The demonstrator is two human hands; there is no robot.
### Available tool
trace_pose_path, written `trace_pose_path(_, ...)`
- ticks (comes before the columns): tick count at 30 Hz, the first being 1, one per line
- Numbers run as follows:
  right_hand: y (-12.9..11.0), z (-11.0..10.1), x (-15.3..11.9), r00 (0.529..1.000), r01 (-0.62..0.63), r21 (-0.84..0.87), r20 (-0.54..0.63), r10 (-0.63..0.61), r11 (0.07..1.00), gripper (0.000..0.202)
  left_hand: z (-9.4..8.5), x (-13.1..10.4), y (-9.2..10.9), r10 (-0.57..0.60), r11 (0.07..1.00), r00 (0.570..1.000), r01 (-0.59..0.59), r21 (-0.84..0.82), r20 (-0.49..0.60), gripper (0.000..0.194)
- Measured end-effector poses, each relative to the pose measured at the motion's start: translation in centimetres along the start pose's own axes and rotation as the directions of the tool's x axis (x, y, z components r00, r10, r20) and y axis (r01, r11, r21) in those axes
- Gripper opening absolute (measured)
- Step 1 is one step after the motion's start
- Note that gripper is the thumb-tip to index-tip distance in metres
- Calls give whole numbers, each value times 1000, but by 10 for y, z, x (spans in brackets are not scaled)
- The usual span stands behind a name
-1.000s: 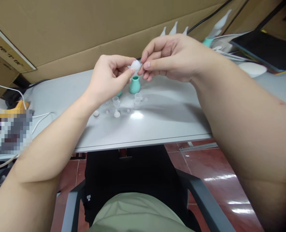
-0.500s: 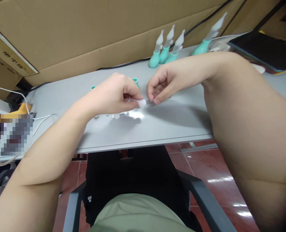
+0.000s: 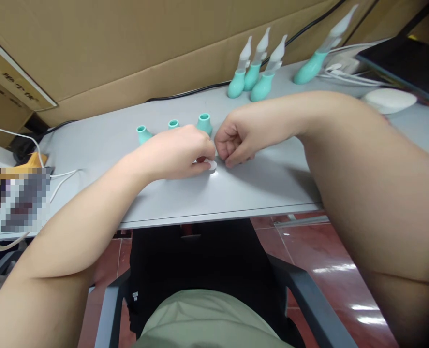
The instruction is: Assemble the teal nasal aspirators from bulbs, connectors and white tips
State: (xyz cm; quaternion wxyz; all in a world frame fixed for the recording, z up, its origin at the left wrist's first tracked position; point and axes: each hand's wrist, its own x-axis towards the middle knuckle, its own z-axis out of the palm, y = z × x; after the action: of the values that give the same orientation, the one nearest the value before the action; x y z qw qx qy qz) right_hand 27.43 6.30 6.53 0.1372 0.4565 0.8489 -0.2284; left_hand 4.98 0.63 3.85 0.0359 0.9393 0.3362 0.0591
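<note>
My left hand (image 3: 188,151) is closed in a pinch on a small white piece (image 3: 212,166) with a round end, just at or above the tabletop; most of it is hidden by the fingers. Close on its right, my right hand (image 3: 239,140) has its fingers curled and thumb pressed in; what they hold, if anything, is hidden. Behind the left hand stand three open teal rubber bulbs: one at the left (image 3: 142,133), one in the middle (image 3: 173,124), partly covered by the hand, and one at the right (image 3: 204,124).
Several assembled nasal aspirators with teal bulbs and white tips stand at the back, such as one (image 3: 237,83) in a group and another (image 3: 310,68) leaning farther right. A white mouse (image 3: 390,100) and cables lie at the right. Cardboard (image 3: 127,53) walls the grey table (image 3: 258,193).
Both hands have moved slightly nearer the table's front edge and lower, with the white piece still in the left fingers. The right fingers have curled in more. The view has shifted slightly.
</note>
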Motion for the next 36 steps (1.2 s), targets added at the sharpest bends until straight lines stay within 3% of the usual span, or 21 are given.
trace_pose_path(4, -1, 0, -2, 999, 23, -50, 30, -21, 999, 12, 2, 2, 0, -3, 999, 999, 1, 50, 34, 27)
trace_pose_path(9, 3, -4, -4, 999, 35, 1, 40, -35, 999, 6, 1, 2, 0, -14, 1000, 999, 14, 13, -35, 33)
trace_pose_path(12, 15, -6, 1, 998, 59, 35, 18, -60, 998, 4, -1, 0, 1, -3, 999, 991, -3, -39, -137, 33)
trace_pose_path(17, 30, -8, 7, 967, 184, 33, -186, -174, 982, 37, -19, -7, -1, 7, 986, 932, -66, -150, -363, 30)
trace_pose_path(20, 21, -7, 2, 926, 190, 138, -353, -131, 972, 30, -40, -14, -5, -134, 975, 900, 44, -219, -414, 21)
trace_pose_path(22, 12, -3, -2, 876, 251, 226, -467, -121, 941, 27, -53, -21, -9, -168, 960, 881, 46, -275, -441, 17)
trace_pose_path(24, 3, 5, -5, 796, 388, 291, -584, -158, 875, 32, -63, -31, -14, -199, 949, 890, 69, -308, -411, 15)
trace_pose_path(26, -3, 15, -3, 690, 539, 283, -688, -223, 793, 36, -67, -46, -21, -222, 946, 923, 124, -301, -316, 17)
trace_pose_path(30, -12, 34, 8, 504, 683, 41, -749, -430, 729, 20, -65, -78, -37, -327, 918, 942, 298, -261, -76, 17)
trace_pose_path(33, -27, 42, 16, 472, 662, -155, -675, -568, 734, 16, -59, -95, -47, -364, 907, 930, 365, -210, 46, 21)
trace_pose_path(36, -51, 43, 18, 531, 601, -316, -528, -662, 734, 19, -54, -100, -52, -342, 922, 935, 353, -156, 98, 23)
